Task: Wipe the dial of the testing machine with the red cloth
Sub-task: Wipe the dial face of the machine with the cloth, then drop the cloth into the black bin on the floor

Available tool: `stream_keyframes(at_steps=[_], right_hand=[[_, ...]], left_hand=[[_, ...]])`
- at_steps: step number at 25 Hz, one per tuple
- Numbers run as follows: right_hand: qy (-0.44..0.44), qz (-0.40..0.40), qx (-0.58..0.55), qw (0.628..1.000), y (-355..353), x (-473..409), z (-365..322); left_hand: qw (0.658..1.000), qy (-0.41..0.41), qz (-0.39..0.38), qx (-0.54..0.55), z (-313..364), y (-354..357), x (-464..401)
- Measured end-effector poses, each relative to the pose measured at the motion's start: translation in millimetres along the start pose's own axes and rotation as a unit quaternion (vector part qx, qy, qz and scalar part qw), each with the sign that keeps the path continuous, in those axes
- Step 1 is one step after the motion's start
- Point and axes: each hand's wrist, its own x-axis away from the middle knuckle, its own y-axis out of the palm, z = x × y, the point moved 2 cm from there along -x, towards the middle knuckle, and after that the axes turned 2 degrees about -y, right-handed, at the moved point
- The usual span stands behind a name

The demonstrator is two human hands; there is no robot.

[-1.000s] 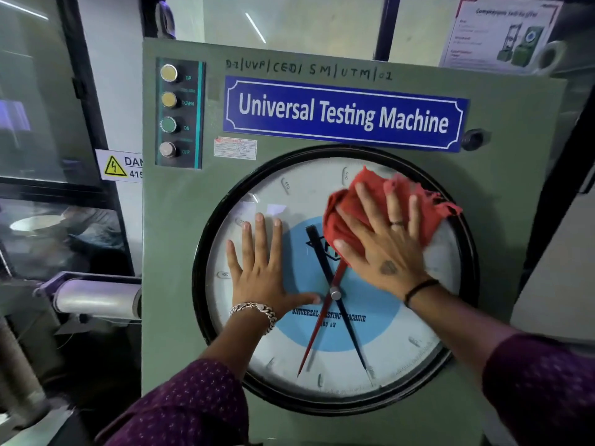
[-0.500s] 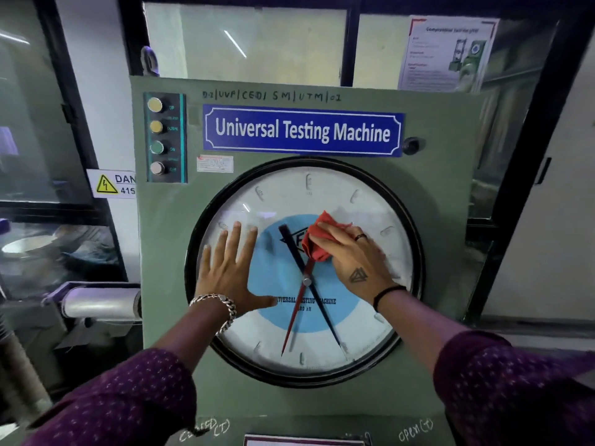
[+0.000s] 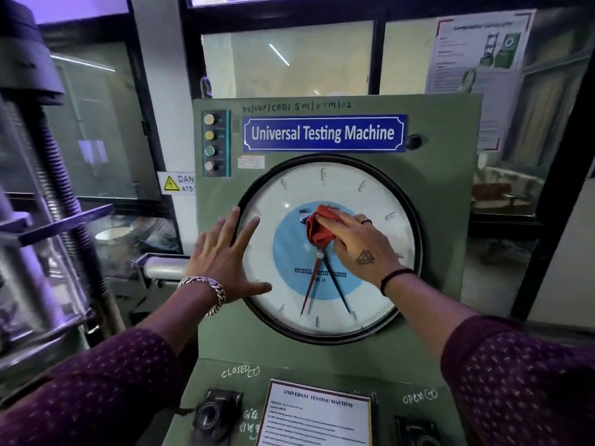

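Note:
The round dial [image 3: 380,194] has a white face, a blue centre and a black rim, and sits in the green front of the testing machine [image 3: 447,239]. My right hand [image 3: 360,246] presses the bunched red cloth [image 3: 320,231] against the blue centre, just above the pivot of the red and black needles. My left hand [image 3: 225,259] lies flat with fingers spread over the dial's left rim, holding nothing.
A blue nameplate [image 3: 323,133] and a column of push buttons [image 3: 211,143] sit above the dial. Below, a sloped panel carries a printed sheet [image 3: 317,413] and two black knobs [image 3: 214,413]. A threaded steel column [image 3: 61,201] stands at the left.
My right hand has drawn the cloth from the dial's upper right down to its centre and bunched it smaller. My left hand has slid left onto the rim. The view has pulled back.

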Motion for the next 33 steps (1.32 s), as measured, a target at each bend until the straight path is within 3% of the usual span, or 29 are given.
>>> stream_keyframes(at_steps=[8,16,24,33], right_hand=[[-0.084,0.006,-0.089,0.992,2.9,6.8,-100.0],[-0.170,-0.053,-0.179,0.968,60.3,-18.0,-279.5],[-0.211,-0.138,-0.268,0.930,152.7,-8.6,-456.6],[-0.199,-0.241,-0.288,0.905,280.2,55.7,-567.7]], left_hand=[[0.998,-0.049,-0.010,-0.037,-36.0,-59.0,92.4],[0.987,-0.154,-0.021,-0.051,-166.5,-97.1,199.0],[0.963,-0.261,-0.064,-0.018,-308.8,-81.7,314.4],[0.937,-0.320,-0.142,0.012,-398.8,-16.5,438.1]])
